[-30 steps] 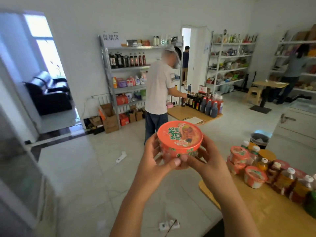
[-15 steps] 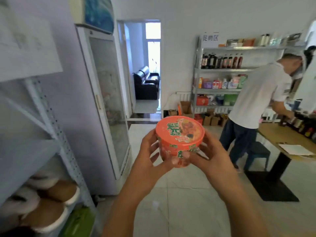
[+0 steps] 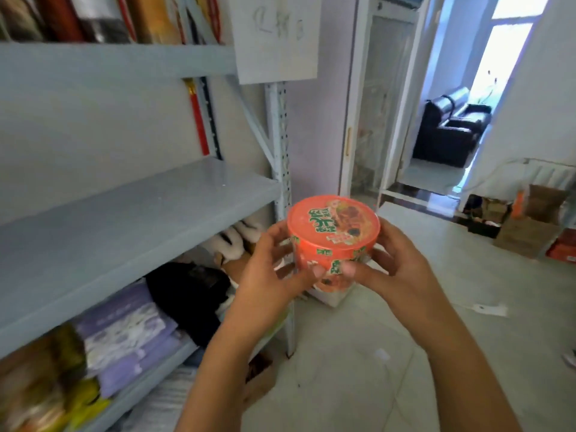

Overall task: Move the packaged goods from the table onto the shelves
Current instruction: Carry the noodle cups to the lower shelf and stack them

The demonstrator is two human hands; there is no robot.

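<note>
Gripping the orange noodle cup [image 3: 333, 232] between my left hand [image 3: 268, 275] and right hand [image 3: 396, 266], fingers of both wrapped around its sides, I hold it upright just off the right edge of the bare grey shelf [image 3: 131, 219]

Two bare forearms rise from the bottom edge, both to the right of the grey shelf [image 3: 134, 210] and in front of it. No sleeve, cuff, watch, bracelet or glove shows on either; whatever is worn higher up lies outside the picture. The left hand [image 3: 268, 275] and right hand [image 3: 396, 269] carry no rings that can be made out. The thumbnails are short, plain and unpainted, pale at the tips. The fingers [image 3: 274, 241] nearest the shelf post are slim, their knuckle creases softened by blur. Both wrists are narrow and the forearms widen toward the bottom edge.
</note>
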